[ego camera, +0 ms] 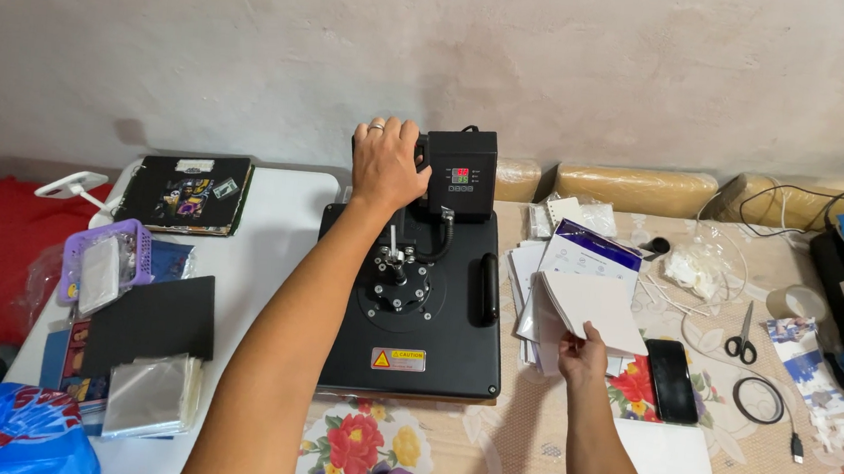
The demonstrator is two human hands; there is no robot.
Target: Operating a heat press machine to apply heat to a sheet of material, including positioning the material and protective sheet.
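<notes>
1. Heat press [411,316]: black, flat, set on the tabletop [505,454] at centre. A control box [460,175] stands at its back, a round hub with bolts sits on the upper plate, and a bar grip [487,287] lies along its right edge. It is judged heavy and rigid, best worked by its rear handle and kept clear of bare skin where the plate may be hot.
2. Left hand [386,162]: reached over the press and closed around the handle beside the control box, fingers curled over the top. A ring is worn on one finger.
3. Right hand [584,352]: pinched on the lower edge of a white sheet [592,306], thumb on top, just right of the press.
4. Sheet: held tilted above a paper stack [560,268]. It is judged light, thin and easily creased, so an edge pinch with support beneath suits it.
5. Phone [672,380]: dark, laid flat beside the stack, near the right hand.
6. Scissors [741,337]: laid further right, next to a coiled cable [758,399].
7. Basket [104,262]: purple, on the white side table, left of the press.
8. Black sheet [150,318] and foil sheets [150,396]: laid below the basket.
9. Dark folder [185,193]: laid at the far left corner, covered in stickers.
</notes>
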